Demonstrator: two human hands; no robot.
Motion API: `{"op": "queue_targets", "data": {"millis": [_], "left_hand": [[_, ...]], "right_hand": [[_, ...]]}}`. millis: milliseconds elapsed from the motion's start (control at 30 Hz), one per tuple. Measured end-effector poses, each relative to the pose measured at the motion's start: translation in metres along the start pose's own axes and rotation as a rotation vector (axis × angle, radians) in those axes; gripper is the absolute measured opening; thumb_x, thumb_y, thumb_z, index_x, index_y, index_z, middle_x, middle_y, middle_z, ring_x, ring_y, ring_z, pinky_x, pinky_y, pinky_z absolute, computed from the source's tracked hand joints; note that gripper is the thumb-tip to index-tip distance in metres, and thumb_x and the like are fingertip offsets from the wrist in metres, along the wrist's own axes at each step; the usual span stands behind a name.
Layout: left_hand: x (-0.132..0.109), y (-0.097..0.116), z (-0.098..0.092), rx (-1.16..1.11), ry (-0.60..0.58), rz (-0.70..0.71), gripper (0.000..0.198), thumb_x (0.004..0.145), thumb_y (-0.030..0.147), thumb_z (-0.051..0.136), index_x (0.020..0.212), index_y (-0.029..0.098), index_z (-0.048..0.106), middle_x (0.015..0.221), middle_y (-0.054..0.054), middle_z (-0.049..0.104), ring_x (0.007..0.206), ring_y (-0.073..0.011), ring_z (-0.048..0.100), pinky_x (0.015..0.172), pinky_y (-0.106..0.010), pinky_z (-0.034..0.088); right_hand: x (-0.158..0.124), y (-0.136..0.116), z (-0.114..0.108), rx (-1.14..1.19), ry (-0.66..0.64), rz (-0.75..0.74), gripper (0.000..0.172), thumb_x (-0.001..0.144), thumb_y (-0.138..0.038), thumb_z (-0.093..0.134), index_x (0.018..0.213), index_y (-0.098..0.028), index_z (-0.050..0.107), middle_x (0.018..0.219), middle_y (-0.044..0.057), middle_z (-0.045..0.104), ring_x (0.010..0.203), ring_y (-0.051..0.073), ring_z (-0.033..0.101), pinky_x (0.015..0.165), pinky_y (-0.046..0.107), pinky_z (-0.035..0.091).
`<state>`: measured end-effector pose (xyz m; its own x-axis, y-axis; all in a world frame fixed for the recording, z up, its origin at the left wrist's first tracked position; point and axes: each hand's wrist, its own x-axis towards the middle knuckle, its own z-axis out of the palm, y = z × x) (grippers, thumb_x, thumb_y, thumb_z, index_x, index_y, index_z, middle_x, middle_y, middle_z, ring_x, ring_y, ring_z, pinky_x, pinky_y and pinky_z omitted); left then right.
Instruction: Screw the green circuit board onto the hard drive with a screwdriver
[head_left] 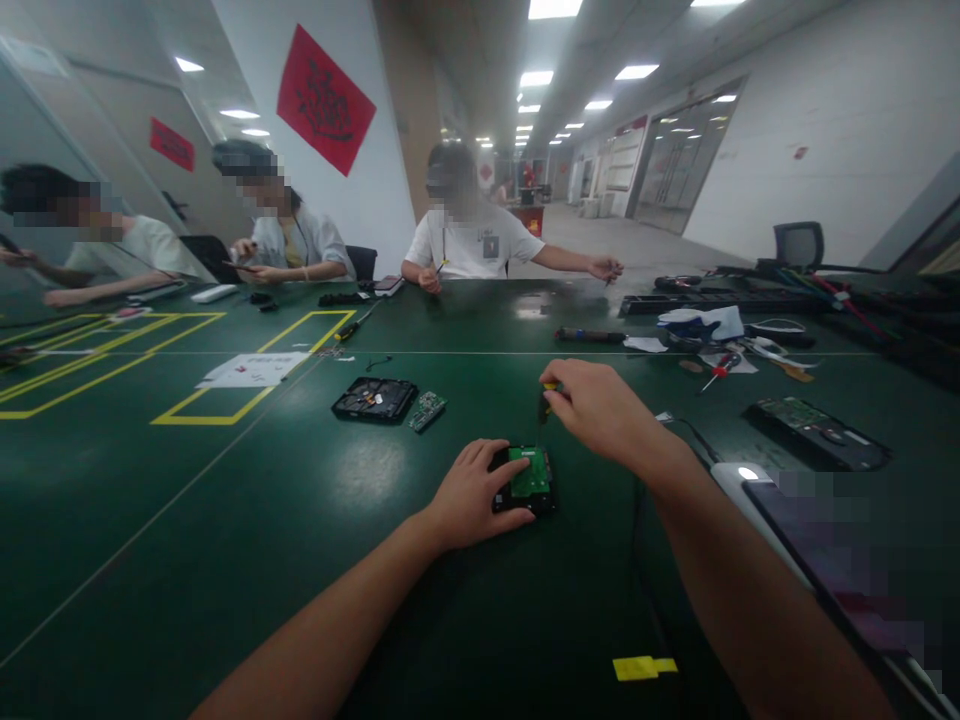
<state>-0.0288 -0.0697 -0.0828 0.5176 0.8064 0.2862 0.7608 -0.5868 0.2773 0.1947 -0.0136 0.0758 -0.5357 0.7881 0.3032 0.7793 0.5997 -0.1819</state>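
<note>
A hard drive (541, 488) lies on the green table with its green circuit board facing up. My left hand (469, 497) grips it from the left, thumb along the near edge and fingers over the board. Above its far edge, my right hand (606, 408) is closed around a screwdriver (552, 388) with a yellow and black handle. The screwdriver points down at the drive; whether its tip sits in a screw is too small to tell. Beyond my left hand lie a black drive casing (375, 398) and a loose circuit board (428, 411).
Another hard drive (821, 432) and a silver-edged device (772, 530) are at the right. Farther back lie a red-handled screwdriver (721, 370), white cloth (701, 322) and cables. Printed paper (255, 369) lies left. Across the table sits a person (476, 240); others sit at the left.
</note>
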Motion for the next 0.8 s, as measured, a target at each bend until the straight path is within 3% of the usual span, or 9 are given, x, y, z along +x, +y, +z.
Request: {"op": "queue_targets", "data": {"millis": [133,400,600,800], "left_hand": [[-0.0002,-0.0010,0.0000,0.007,-0.005,0.008,0.076,0.090,0.069,0.072,0.154,0.032,0.055,0.156,-0.014,0.045,0.142,-0.0396,0.045,0.119,-0.062,0.039],[0.0000,-0.0018,0.0021,0.031,0.004,0.012,0.076,0.090,0.070,0.071,0.152,0.028,0.057,0.155,-0.015,0.046,0.141,-0.0391,0.046,0.119,-0.060,0.039],[-0.0002,-0.0030,0.0044,0.027,0.022,0.022,0.076,0.090,0.070,0.071,0.152,0.029,0.057,0.155,-0.015,0.047,0.140,-0.0387,0.047,0.119,-0.060,0.040],[-0.0002,-0.0020,0.0026,0.020,0.020,0.028,0.076,0.090,0.070,0.071,0.152,0.028,0.057,0.154,-0.016,0.046,0.139,-0.0394,0.047,0.119,-0.060,0.039]], "right_hand": [[0.0006,0.0020,0.0028,0.031,0.025,-0.014,0.019,0.097,-0.014,0.058,0.113,-0.017,0.068,0.113,0.012,0.076,0.101,0.026,0.068,0.090,0.037,0.048],[-0.0030,0.0008,-0.0006,0.019,0.022,-0.049,0.010,0.097,-0.018,0.064,0.103,-0.018,0.071,0.101,0.008,0.075,0.087,0.022,0.067,0.082,0.034,0.047],[-0.0019,0.0011,-0.0001,0.032,0.023,-0.075,0.009,0.099,-0.016,0.061,0.097,-0.018,0.070,0.097,0.008,0.075,0.088,0.022,0.067,0.081,0.034,0.046],[0.0000,0.0050,0.0047,0.045,0.034,-0.089,0.011,0.099,-0.016,0.061,0.107,-0.018,0.069,0.104,0.009,0.076,0.093,0.024,0.069,0.085,0.035,0.047]]}}
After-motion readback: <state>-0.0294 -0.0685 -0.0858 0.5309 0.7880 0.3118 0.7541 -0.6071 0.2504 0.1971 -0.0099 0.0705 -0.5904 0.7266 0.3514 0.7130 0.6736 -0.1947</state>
